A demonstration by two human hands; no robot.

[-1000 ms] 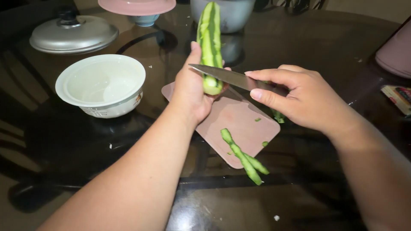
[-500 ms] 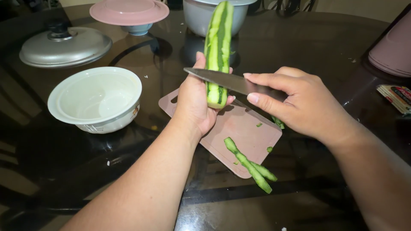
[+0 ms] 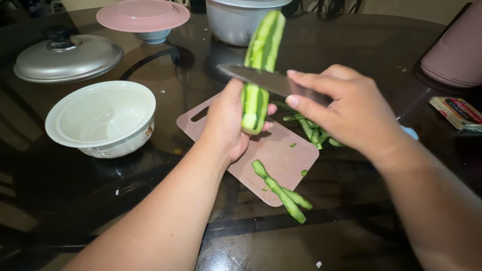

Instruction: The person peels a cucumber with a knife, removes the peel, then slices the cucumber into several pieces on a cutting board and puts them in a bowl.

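Observation:
My left hand [image 3: 227,123] grips the lower end of a partly peeled cucumber [image 3: 261,60], striped pale and dark green, held upright and leaning right over a pink cutting board [image 3: 281,155]. My right hand [image 3: 341,108] holds a kitchen knife [image 3: 256,78], its blade laid across the cucumber's middle and my forefinger along the blade's back. Green peel strips [image 3: 281,190] lie on the board's near edge. More peel strips [image 3: 311,130] lie under my right hand.
A white bowl [image 3: 100,118] stands left of the board on the dark glass table [image 3: 75,200]. Behind it lie a metal pot lid [image 3: 68,57], a pink-lidded bowl [image 3: 143,17] and a grey pot [image 3: 241,20]. A pink container [image 3: 452,50] and a small printed packet [image 3: 457,113] are at right.
The knife blade has moved up the cucumber, away from my left hand. My right hand rose with it, uncovering more peel strips beneath it. The cucumber leans further right.

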